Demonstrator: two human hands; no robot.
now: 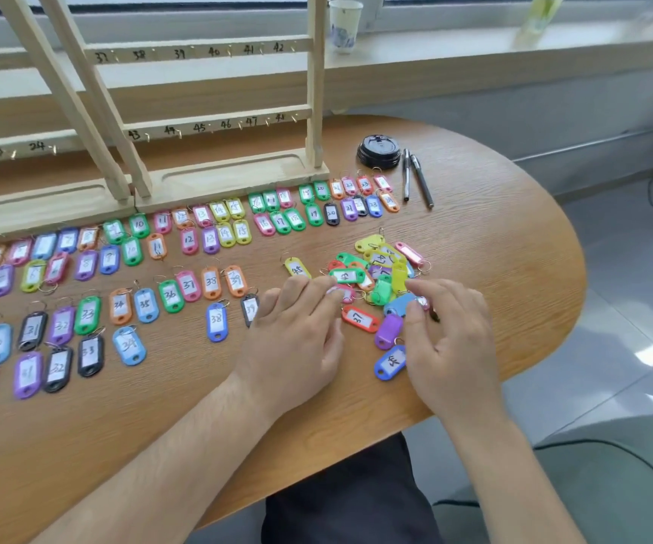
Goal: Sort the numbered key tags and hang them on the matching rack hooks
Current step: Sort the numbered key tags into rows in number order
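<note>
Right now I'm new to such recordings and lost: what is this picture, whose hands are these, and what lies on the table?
No machine here: one camera worn on a person's head looks down at their bare hands. On the wooden table lie numbered key tags, many in sorted rows, the rest in a loose pile. Behind stands a wooden rack with numbered hooks. The left hand rests on the pile; the right hand pinches a small pinkish tag with its fingers. Two pens and a black lid lie farther off.
</note>
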